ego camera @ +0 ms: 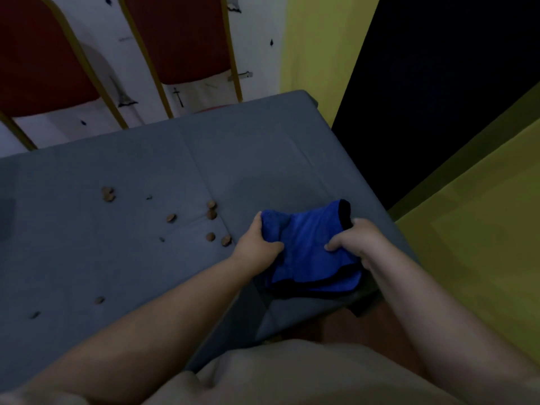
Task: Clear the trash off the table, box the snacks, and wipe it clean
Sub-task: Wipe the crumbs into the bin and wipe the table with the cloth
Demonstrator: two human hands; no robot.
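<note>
- Head view: both hands hold a blue cloth (pixel 309 247) near the right edge of the grey worktop (pixel 117 258).
- The left hand (pixel 257 244) grips the cloth's left side. Its fingers (pixel 276 246) are curled onto the cloth from the top.
- The right hand (pixel 355 238) grips the cloth's right side, with its fingers (pixel 336 244) curled over the top too.
- The cloth looks folded, with its dark rim hanging out near the person. It seems the wiping step is about to start.
- Small brown crumbs (pixel 211 214) lie to the left of the cloth, some close to it, some well apart, like the ones (pixel 108 194) farther left.
- To do it well, I think the cloth should be kept folded flat and pressed down on the worktop.
- Push in one way, so the crumbs gather in a pile and do not fall on the floor.
- The picture is dark, so tiny crumbs may be missed. Go over the whole top slowly.
- No snack box or trash bin shows here.
</note>
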